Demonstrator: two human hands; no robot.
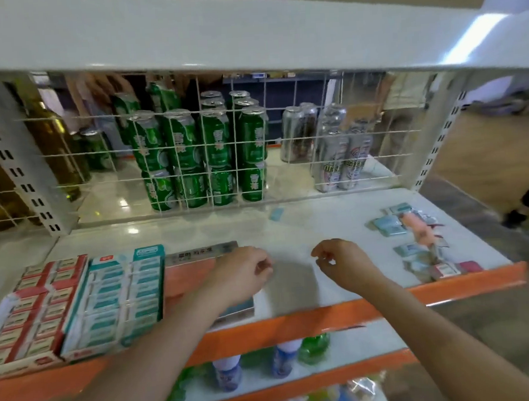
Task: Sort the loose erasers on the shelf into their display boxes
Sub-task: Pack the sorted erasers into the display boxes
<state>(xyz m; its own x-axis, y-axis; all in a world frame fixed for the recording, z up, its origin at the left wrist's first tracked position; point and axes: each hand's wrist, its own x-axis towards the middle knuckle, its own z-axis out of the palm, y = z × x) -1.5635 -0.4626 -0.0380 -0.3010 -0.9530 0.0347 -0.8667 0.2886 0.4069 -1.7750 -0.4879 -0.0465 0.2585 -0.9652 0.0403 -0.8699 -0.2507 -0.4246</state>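
White metal shelf with orange front edge: holds three display boxes at left and loose erasers at right.

Red-and-white cardboard display box, far left, filled with rows of red-banded erasers. Teal-and-white cardboard display box, touching its right side, filled with rows of teal-banded erasers. Orange-pink display box with grey back flap, just beside the teal one, partly hidden by the left forearm.

Loose erasers: scattered cluster of pale blue, pink and red wrapped pieces at the shelf's right end, several reaching the front edge. One small pale blue eraser lies alone near the wire back grid.

Left hand: above the orange-pink box's right end, fingers curled inward; whether the grip holds anything cannot be told. Right hand: over bare shelf mid-way, well apart from the cluster, fingers curled, thumb near fingertips; grip contents cannot be told.

Behind the grid: green drink cans stacked two high, silver cans to their right.
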